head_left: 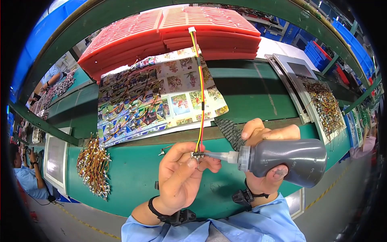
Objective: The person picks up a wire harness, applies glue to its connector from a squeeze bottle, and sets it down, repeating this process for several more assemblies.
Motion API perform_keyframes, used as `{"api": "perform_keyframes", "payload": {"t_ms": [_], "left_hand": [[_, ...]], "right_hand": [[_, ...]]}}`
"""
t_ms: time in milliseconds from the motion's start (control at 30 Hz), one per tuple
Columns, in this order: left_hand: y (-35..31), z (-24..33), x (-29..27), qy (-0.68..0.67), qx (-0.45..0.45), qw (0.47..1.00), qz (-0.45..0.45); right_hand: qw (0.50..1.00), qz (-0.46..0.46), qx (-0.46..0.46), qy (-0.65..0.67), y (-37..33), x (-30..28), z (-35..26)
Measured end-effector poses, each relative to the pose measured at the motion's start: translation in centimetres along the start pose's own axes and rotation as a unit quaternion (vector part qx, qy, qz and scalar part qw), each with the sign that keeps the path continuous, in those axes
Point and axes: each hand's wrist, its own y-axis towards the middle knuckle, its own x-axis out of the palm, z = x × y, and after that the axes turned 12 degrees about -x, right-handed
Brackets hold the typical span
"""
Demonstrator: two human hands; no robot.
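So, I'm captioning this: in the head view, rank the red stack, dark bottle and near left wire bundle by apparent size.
1. Red stack
2. Dark bottle
3. Near left wire bundle

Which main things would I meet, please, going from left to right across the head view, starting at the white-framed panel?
White-framed panel → bundle of wired parts → left hand → right hand → loose wire pile.

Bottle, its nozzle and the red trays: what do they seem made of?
Bottle: probably smooth, glossy plastic, judging by its reflections and rounded, seamless wall. Nozzle: likely translucent plastic, given its milky look. Red trays: fairly matte plastic or dense foam; their slotted tops suit either.
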Motion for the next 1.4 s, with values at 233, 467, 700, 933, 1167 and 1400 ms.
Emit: {"api": "perform_keyframes", "payload": {"t_ms": [233,467,700,933,1167,1400], "left_hand": [[0.0,-0.1,0.0,-0.002,0.000,1.000,0.000],[0.0,-0.1,-0.1,0.006,0.000,1.000,-0.001],[0.0,-0.1,-0.1,0.008,0.003,1.000,-0.003],[0.1,0.0,0.0,0.008,-0.001,1.000,-0.002],[0.1,0.0,-0.1,0.010,-0.008,1.000,-0.007],[0.0,0.1,-0.1,0.004,-0.015,1.000,-0.008]], "right_hand": [[0.996,-0.027,-0.031,0.076,0.2,-0.9,0.4],[0.998,0.019,-0.023,0.061,-0.1,0.1,0.4],[0.996,-0.015,-0.029,0.083,-0.1,-0.9,0.6],[0.994,-0.029,-0.040,0.094,0.0,-1.0,0.7],[0.995,0.006,-0.042,0.093,-0.1,-0.5,0.7],[0.993,0.003,-0.061,0.104,-0.2,-0.6,1.0]]}}
